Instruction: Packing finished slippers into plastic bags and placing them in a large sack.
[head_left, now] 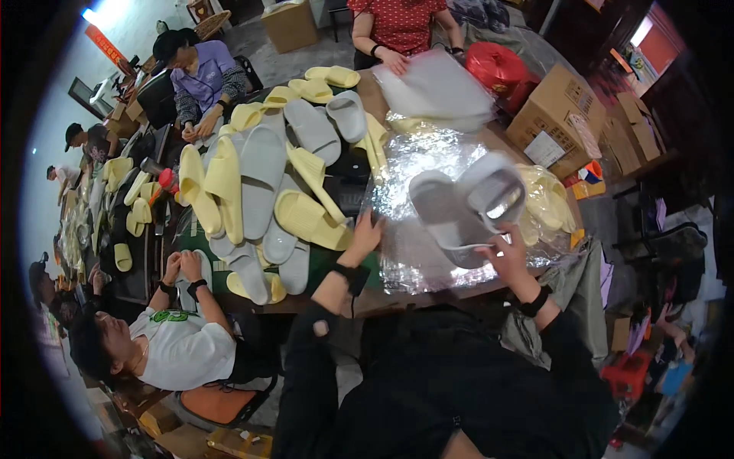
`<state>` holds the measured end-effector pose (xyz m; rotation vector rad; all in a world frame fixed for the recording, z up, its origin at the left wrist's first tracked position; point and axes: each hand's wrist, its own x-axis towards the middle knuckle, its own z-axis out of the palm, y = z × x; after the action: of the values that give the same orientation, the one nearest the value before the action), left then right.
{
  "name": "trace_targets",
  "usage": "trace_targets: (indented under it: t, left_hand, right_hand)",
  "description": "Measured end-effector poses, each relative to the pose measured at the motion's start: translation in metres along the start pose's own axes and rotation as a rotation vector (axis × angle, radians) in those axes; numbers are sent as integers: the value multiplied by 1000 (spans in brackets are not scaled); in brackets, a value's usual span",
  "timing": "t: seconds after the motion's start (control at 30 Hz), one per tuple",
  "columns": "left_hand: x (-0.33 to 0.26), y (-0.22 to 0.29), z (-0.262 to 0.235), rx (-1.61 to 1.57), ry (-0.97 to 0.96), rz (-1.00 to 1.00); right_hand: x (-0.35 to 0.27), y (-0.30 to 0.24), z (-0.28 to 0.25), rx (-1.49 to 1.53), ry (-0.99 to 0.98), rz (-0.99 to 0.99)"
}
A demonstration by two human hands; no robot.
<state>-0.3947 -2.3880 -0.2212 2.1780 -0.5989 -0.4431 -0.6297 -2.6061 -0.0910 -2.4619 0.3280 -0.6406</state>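
A pair of grey slippers (pixel 433 210) is over a stack of shiny clear plastic bags (pixel 413 264) in front of me. My right hand (pixel 511 260) grips the slippers at their near end, with thumb and fingers at the edge. My left hand (pixel 365 236) is at the left edge of the bags, its fingers stretched out and slightly apart, with nothing seen in it. Left of it lies a heap of yellow slippers (pixel 310 219) and grey slippers (pixel 262 164). More yellow slippers (pixel 547 200), partly under clear plastic, lie to the right.
Beyond the bags, a person in red rests a hand on a stack of clear sheets (pixel 436 88). A red roll (pixel 495 66) and a cardboard box (pixel 556 115) stand at the far right. Other people sit along the table's left side, one in a white shirt close by.
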Motion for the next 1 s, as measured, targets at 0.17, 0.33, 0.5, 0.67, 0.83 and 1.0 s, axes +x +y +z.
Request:
trace_targets:
  t: [0.17,0.33,0.5,0.67,0.83,1.0]
  left_hand:
    - [41,13,54,454,287,-70]
    - [48,43,76,284,307,-413]
    - [35,10,100,112,25,-161]
    - [-12,13,132,-45,-56,-169]
    - [-40,41,140,402,391,-166]
    - [-47,19,152,504,-173,-108]
  right_hand:
    - [-30,36,-40,62,293,287]
    - [-50,83,-75,264,428,531]
    - [-27,117,-81,498,406,618]
    - [15,127,-82,492,251,546]
    - [65,96,-61,616,-104,584]
    - [118,50,-17,496,-462,416]
